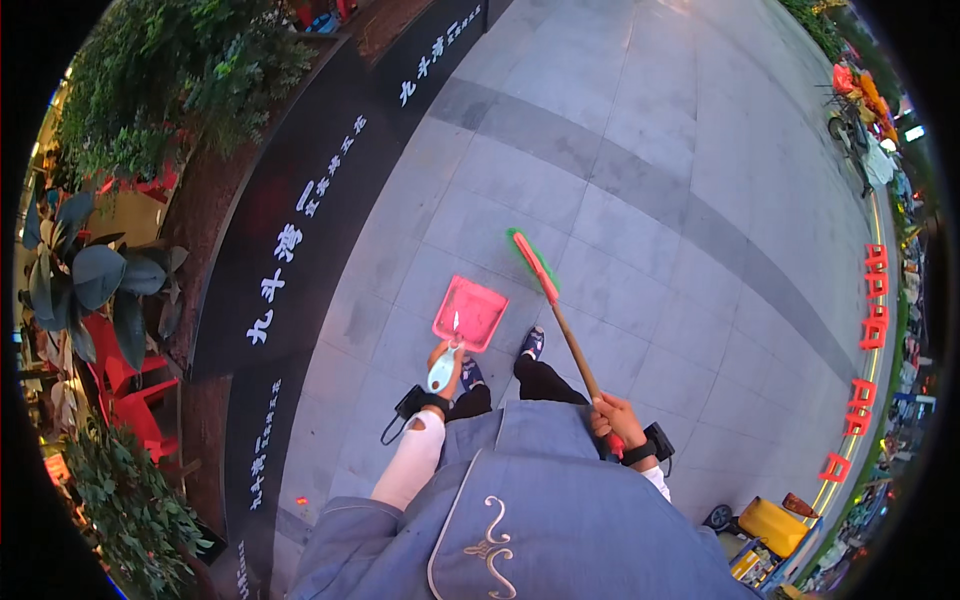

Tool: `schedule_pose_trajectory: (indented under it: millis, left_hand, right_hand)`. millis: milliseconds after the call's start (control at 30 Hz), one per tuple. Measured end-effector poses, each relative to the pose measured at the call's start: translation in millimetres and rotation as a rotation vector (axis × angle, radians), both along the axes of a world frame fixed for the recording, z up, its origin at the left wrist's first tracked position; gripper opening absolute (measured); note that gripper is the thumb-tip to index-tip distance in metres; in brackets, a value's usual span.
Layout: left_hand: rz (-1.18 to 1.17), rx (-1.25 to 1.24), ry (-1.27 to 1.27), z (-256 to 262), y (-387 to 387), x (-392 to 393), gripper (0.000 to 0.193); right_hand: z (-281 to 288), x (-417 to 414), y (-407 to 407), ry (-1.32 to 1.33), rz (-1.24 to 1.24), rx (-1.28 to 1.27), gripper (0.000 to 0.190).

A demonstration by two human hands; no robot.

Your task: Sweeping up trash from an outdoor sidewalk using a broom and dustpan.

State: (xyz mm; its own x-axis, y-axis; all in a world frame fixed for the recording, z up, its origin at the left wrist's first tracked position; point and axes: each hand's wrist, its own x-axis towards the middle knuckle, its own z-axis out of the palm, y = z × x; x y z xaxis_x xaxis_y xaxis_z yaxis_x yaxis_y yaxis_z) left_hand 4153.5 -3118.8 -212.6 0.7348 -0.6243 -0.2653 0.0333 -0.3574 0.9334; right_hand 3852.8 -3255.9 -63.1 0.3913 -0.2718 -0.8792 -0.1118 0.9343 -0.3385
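Observation:
My left hand (pixel 445 369) grips the pale blue handle (pixel 441 373) of a red plastic dustpan (pixel 487 304), which is in front of my left shoe. A small whitish piece shows in the pan, near the handle. In my right hand (pixel 619 421) is the upper end of a brown broomstick (pixel 576 346). The broom's red head (pixel 535 264), edged with green bristles (pixel 517 238), lies ahead of my feet, to the right of the dustpan and apart from it.
Grey paving slabs (pixel 645 247) surround me. Along the left runs a black planter wall (pixel 300 225) bearing writing, with leafy plants (pixel 187 67) and red chairs (pixel 139 397) beyond. A small red-and-yellow scrap (pixel 302 500) lies on the paving. Red stools (pixel 874 326) and a cart (pixel 772 529) stand at right.

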Motion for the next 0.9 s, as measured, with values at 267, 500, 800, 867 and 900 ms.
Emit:
schedule_pose_trajectory:
  millis: [267, 500, 800, 867, 900]
  left_hand:
    - [0.258, 0.164, -0.067, -4.0, -3.6, 2.2, 0.025]
    - [0.54, 0.133, 0.157, -2.5, -34.6, 2.7, 0.032]
    - [0.49, 0.129, 0.164, 70.6, -83.5, -46.2, 0.039]
    - [0.529, 0.127, 0.164, 76.9, -114.2, -48.7, 0.04]
    - [0.523, 0.129, 0.182, 79.9, -127.6, -49.6, 0.042]
  right_hand:
    - [-25.4, -45.4, -41.7, 0.201, 0.185, -0.207, 0.006]
    - [-38.3, -89.5, -134.8, -0.12, -0.114, 0.052, 0.011]
    - [-20.9, -157.0, -199.8, -0.344, -0.68, 0.516, 0.023]
    - [-22.8, -165.9, -231.0, -0.357, -0.758, 0.605, 0.024]
    - [-24.6, -171.3, -241.1, -0.387, -0.833, 0.674, 0.024]
